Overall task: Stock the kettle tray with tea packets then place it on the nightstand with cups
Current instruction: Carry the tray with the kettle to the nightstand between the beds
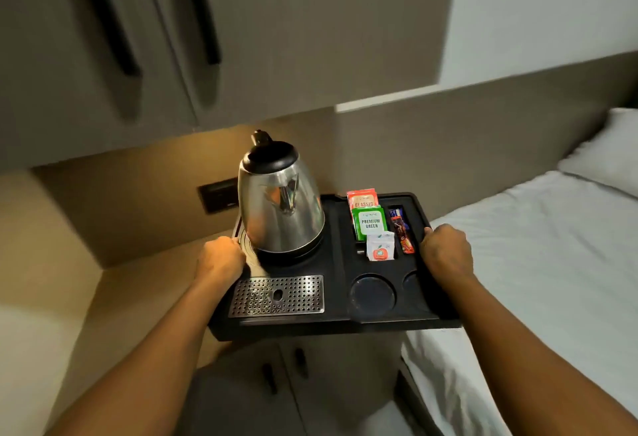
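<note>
A black kettle tray [338, 263] hangs in the air in front of me, over the nightstand [138, 290]. My left hand [221, 256] grips its left edge and my right hand [447, 251] grips its right edge. A steel kettle [281, 208] with a black lid stands on the tray's left half, behind a perforated metal drip plate [276, 296]. In the right compartments sit a red "Classic" packet [361, 198], a green "Premium Green" packet [370, 223], a small white sachet [379, 246] and a slim red stick packet [404, 233]. Two round cup recesses [372, 294] hold nothing.
A bed with white sheets [538, 263] and a pillow [607, 149] lies to the right. Wardrobe doors with long black handles [114, 21] rise behind. A dark wall switch plate [217, 195] sits above the nightstand. Cabinet doors [286, 384] show below the tray.
</note>
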A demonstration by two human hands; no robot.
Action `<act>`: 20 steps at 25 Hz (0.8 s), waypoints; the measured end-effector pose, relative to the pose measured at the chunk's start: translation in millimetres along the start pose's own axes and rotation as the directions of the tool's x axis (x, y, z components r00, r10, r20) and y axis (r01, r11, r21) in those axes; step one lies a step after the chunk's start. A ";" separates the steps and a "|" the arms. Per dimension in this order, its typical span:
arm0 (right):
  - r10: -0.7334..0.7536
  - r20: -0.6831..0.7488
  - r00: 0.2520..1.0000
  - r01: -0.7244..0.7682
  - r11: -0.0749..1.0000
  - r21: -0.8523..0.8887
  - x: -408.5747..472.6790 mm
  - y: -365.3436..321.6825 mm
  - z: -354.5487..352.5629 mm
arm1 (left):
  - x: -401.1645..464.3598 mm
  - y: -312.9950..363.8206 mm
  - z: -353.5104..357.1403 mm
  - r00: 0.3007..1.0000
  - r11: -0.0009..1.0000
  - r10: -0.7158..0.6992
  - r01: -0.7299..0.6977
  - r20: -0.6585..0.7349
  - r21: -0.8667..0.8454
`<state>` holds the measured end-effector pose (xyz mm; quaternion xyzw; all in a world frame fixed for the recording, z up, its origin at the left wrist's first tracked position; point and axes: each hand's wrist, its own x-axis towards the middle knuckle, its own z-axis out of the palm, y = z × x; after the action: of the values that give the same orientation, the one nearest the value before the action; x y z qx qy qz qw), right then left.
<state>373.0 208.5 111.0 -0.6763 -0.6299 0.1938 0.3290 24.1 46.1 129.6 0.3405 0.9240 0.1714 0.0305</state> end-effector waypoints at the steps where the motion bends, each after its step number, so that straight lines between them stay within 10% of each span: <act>1: 0.031 -0.037 0.999 -0.032 0.999 -0.013 -1.2 32.3 -35.2 | -18.8 31.5 11.5 0.997 0.997 0.073 -0.073 0.013 0.003; 8: 0.296 -0.330 0.896 -0.328 0.943 -0.045 -58.6 234.3 -272.5 | -179.0 247.8 76.5 0.801 0.808 0.588 -0.588 0.109 -0.034; 20: 0.533 -0.655 0.536 -0.700 0.714 0.008 -145.5 452.7 -500.7 | -430.4 517.7 158.0 0.495 0.553 0.830 -0.787 0.257 -0.273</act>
<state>1020.6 -30.1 131.5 -0.9156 -0.2236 -0.0158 0.3337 701.6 184.8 129.9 0.7560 0.6215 0.1556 0.1339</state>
